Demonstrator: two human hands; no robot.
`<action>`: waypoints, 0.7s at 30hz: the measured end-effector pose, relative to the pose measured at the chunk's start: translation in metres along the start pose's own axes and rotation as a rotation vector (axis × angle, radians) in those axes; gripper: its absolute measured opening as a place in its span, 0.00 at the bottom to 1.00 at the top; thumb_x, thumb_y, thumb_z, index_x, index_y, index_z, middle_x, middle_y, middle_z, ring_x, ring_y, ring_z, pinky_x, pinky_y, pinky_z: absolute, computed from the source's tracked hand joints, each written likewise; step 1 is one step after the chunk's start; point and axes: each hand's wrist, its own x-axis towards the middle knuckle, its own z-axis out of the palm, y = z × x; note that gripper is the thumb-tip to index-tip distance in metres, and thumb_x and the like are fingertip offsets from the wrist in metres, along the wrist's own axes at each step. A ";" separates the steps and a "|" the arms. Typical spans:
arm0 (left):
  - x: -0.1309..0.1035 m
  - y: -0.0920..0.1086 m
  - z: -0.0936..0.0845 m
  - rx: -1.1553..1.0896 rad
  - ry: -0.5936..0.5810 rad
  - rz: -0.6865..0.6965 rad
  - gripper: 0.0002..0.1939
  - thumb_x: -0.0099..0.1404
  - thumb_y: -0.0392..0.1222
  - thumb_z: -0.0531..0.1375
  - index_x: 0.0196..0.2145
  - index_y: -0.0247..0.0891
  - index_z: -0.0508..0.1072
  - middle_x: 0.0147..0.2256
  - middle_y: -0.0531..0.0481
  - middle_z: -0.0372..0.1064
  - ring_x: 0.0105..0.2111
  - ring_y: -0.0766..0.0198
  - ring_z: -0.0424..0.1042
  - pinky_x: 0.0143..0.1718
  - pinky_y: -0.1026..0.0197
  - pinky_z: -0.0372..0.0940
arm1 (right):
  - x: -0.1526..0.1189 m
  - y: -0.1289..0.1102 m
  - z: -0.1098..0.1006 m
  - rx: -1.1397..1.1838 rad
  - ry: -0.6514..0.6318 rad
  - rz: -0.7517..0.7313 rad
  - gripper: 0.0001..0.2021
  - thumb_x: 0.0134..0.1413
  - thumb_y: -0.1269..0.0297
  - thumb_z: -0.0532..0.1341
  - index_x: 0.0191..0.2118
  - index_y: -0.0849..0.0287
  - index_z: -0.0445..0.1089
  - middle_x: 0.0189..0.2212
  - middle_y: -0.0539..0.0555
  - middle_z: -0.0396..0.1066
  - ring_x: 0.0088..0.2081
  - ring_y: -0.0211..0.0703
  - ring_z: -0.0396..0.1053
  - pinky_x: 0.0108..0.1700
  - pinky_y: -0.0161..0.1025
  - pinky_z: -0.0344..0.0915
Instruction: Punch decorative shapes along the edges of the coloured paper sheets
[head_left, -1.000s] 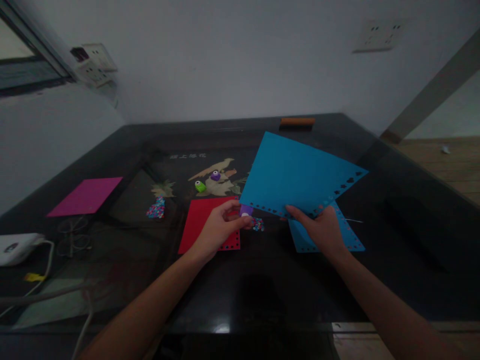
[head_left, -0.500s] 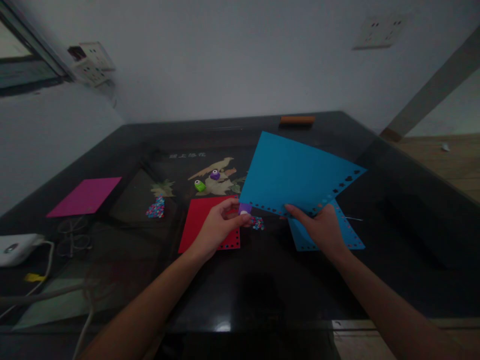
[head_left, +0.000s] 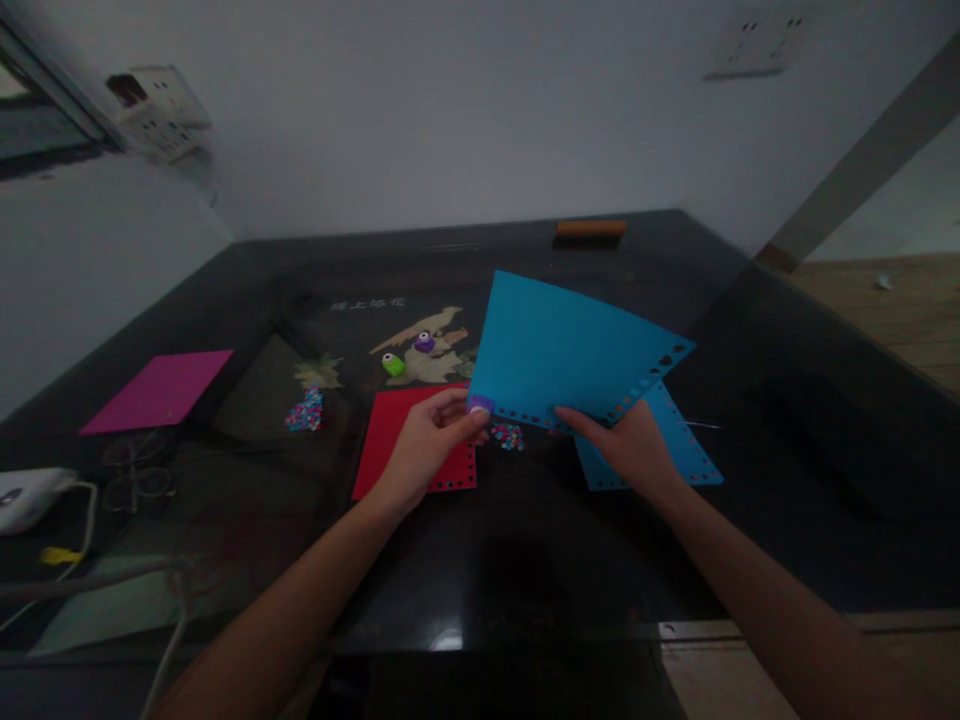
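Observation:
My left hand is closed on a small purple craft punch, which sits at the left corner of a blue sheet of paper. Shaped holes run along two edges of that sheet. My right hand pinches its lower edge, thumb on top. Below the punch lies a small heap of colored paper confetti. A red sheet with punched edges lies partly under my left hand. Another punched blue sheet rests on the table beneath my right hand.
Green and purple punches lie behind the red sheet. A second confetti pile, a magenta sheet, glasses and a white device with a cable are leftward. A brown roll lies near the wall.
The held blue sheet has shifted slightly left in view and tilted, its left corner now meeting the punch in my left hand. Both hands keep their grips.

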 end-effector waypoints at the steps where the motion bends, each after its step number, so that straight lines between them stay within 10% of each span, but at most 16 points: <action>1: 0.000 0.000 0.000 -0.004 0.004 -0.004 0.14 0.52 0.46 0.66 0.34 0.35 0.73 0.29 0.52 0.73 0.25 0.68 0.70 0.33 0.62 0.67 | 0.000 0.000 0.000 0.008 0.006 -0.003 0.12 0.48 0.56 0.64 0.39 0.52 0.75 0.40 0.55 0.76 0.44 0.55 0.73 0.50 0.53 0.67; 21: 0.004 -0.008 -0.006 -0.050 -0.001 -0.035 0.16 0.53 0.46 0.66 0.37 0.35 0.75 0.33 0.49 0.75 0.29 0.66 0.71 0.33 0.64 0.66 | 0.003 0.001 -0.002 0.010 -0.033 0.029 0.14 0.46 0.57 0.65 0.41 0.53 0.74 0.44 0.55 0.75 0.47 0.54 0.71 0.52 0.50 0.66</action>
